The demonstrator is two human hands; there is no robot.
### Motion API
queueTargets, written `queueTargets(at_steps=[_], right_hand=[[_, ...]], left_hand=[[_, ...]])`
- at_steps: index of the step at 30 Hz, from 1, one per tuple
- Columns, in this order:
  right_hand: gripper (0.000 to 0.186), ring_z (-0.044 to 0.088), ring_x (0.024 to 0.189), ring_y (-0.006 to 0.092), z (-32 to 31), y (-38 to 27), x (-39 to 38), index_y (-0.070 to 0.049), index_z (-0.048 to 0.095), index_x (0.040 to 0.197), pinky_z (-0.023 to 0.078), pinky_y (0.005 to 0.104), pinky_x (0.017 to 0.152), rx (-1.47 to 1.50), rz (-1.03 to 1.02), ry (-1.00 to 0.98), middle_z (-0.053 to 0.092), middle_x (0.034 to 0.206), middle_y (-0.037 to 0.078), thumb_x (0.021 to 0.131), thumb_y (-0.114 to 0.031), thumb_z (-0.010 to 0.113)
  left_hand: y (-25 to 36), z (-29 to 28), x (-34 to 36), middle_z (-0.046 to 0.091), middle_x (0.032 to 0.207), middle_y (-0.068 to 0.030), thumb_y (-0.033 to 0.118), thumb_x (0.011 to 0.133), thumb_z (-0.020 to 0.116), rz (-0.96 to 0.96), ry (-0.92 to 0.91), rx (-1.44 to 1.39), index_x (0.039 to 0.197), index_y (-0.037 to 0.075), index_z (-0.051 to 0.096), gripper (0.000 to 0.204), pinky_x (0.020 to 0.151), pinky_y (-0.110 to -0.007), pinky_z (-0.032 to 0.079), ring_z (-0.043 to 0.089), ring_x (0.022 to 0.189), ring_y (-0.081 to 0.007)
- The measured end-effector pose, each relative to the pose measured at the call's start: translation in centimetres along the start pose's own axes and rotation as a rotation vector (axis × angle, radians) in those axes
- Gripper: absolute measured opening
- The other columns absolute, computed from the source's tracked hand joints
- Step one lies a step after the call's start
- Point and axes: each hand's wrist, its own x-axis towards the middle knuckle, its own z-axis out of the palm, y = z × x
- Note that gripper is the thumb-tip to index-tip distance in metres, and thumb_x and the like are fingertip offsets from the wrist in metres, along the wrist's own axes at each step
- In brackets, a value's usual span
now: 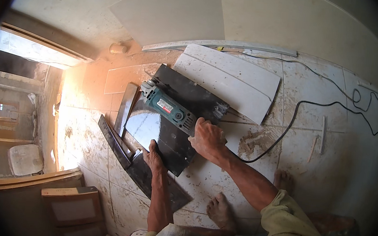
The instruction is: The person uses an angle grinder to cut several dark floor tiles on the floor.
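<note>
My right hand (pixel 207 138) grips the rear of a teal angle grinder (pixel 165 106), which lies diagonally over a glossy black tile (pixel 172 146) with a pale line across it. The grinder's head points to the upper left, and its cord trails right. My left hand (pixel 152 155) holds the near left edge of that tile, thumb on top. Under and beside it lie another dark tile piece (pixel 171 199) and narrow cut strips (pixel 111 137). Whether the grinder's disc touches the tile I cannot tell.
White boards (pixel 232 76) lie behind the black tile. A black cable (pixel 319 103) loops across the dusty tiled floor, near thin strips (pixel 323 132). A long rail (pixel 260 48) runs along the wall. A doorway opens at left. Cardboard boxes (pixel 69 204) stand lower left, and my bare feet (pixel 220 211) are below.
</note>
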Motion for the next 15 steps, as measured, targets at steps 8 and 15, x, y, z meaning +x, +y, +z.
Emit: queueTargets(at_steps=[8, 15], right_hand=[[0.041, 0.073, 0.078, 0.0282, -0.5, 0.2, -0.5, 0.001, 0.054, 0.098, 0.061, 0.036, 0.063, 0.011, 0.006, -0.019, 0.066, 0.09, 0.017, 0.082, -0.03, 0.075], [0.046, 0.072, 0.083, 0.0319, -0.2, 0.3, -0.6, 0.003, 0.052, 0.1, 0.061, 0.0394, 0.069, 0.035, 0.028, -0.05, 0.066, 0.092, 0.02, 0.081, -0.031, 0.077]], left_hand=[[-0.1, 0.2, -0.1, 0.06, 0.106, -0.0158, 0.028, 0.088, 0.073, 0.001, -0.005, -0.04, 0.157, 0.004, 0.012, 0.095, 0.075, -0.038, 0.055, 0.062, 0.085, -0.0239], [2.2, 1.8, -1.3, 0.051, 0.079, 0.0044, 0.01, 0.09, 0.069, 0.008, -0.006, -0.148, 0.152, -0.011, 0.009, 0.089, 0.066, -0.02, 0.042, 0.048, 0.072, -0.0047]])
